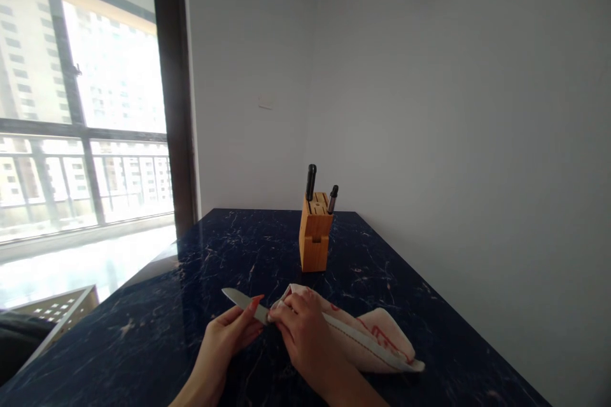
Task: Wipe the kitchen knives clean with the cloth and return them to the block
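Note:
A kitchen knife (235,296) points away to the left, low over the dark table. My left hand (228,329) is closed on its blade, thumb along the upper side and fingers beneath. Beside it, my right hand (308,334) grips a bunched part of a pale cloth (370,343) with red markings, close to the base of the blade. The knife's handle is hidden by the right hand and the cloth. The rest of the cloth lies folded on the table to the right.
A wooden knife block (315,255) stands beyond my hands, with black handles (311,182) and a dark-and-silver handle (333,200) in it. The blue-black marbled table (238,238) meets a wall on the right. At lower left is a perforated beige chair (62,315).

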Demonstrator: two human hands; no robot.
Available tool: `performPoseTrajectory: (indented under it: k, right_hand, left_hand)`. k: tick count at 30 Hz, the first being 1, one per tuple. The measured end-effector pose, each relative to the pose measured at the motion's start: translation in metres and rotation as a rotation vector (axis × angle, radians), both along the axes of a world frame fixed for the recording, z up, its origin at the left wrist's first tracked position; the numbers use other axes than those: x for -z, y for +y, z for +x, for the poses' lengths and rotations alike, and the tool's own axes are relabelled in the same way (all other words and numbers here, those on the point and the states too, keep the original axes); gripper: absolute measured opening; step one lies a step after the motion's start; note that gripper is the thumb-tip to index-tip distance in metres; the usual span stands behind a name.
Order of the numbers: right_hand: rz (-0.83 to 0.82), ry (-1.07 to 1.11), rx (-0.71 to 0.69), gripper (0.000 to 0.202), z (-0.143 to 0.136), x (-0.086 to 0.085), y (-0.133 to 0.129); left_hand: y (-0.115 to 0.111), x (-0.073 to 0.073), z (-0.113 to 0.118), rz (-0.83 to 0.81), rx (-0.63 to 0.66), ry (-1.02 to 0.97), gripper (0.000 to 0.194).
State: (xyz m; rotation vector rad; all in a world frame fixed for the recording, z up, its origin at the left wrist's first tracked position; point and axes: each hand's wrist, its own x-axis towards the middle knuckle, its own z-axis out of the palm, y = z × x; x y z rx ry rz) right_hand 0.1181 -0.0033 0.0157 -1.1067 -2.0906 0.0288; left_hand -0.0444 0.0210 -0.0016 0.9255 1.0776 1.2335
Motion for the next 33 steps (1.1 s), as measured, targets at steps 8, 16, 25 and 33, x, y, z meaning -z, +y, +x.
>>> performPoseTrajectory:
  k: [8,16,25,33]
  right_hand:
    - [-0.023,-0.038,0.013,0.025,0.005,0.001,0.001]
    - [-0.023,-0.099,-0.070,0.025,0.000,0.001,-0.002]
    - [-0.134,-0.136,-0.001,0.022,0.007,0.000,-0.004]
    - [-0.100,-0.092,-0.104,0.028,0.001,0.000,-0.003]
  left_hand:
    - [-0.002,-0.005,-0.003,-0.029,-0.007,-0.065,0.030]
    - [0.003,0.004,0.001,-0.036,-0.013,-0.059,0.023]
    - [0.003,0.002,-0.002,-0.058,-0.021,-0.091,0.031]
    - [0.006,0.011,-0.003,-0.050,0.041,-0.101,0.035]
